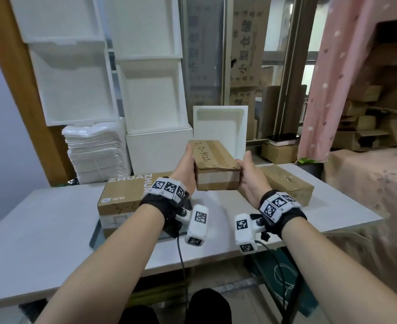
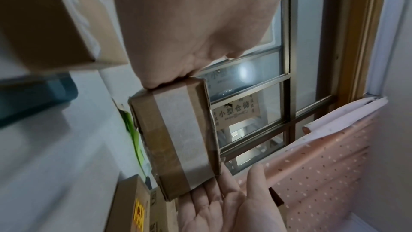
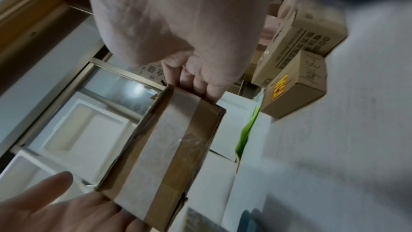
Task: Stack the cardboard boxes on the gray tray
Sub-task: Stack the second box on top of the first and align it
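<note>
You hold the small taped box in the air between both hands, left hand and right hand each grasping a side. It hangs just right of and above the printed box, which tops the stack on the gray tray on the counter. Keep it level, carry it over that box, square the edges, then lower it flat.
</note>
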Tool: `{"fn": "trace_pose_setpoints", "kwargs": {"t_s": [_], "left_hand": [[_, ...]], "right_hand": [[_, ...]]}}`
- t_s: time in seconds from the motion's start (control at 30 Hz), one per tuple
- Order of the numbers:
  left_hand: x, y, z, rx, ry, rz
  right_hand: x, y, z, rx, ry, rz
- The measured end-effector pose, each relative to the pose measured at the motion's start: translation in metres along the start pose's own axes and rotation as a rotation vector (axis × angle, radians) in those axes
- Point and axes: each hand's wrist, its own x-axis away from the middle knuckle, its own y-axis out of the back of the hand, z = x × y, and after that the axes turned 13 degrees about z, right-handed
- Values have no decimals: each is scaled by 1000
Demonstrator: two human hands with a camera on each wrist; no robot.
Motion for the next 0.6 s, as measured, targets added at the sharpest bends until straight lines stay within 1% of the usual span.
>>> {"fn": "trace_pose_setpoints", "kwargs": {"t_s": [0.1,0.2,0.3,0.43,0.6], "left_hand": [[18,13,-16,5,-18,-10],[39,27,-29,-13,-18,-14],[60,45,-35,-57,-37,-30],[88,67,-39,-39,-58,-85],[112,92,-40,-75,-97,-116]], "right_hand": [[16,-32,27,10,9,24],[26,-61,40,19,55,52],[27,-87,39,37,79,74],[35,-121,33,5,85,118],[49,-155,33,38,90,203]]}}
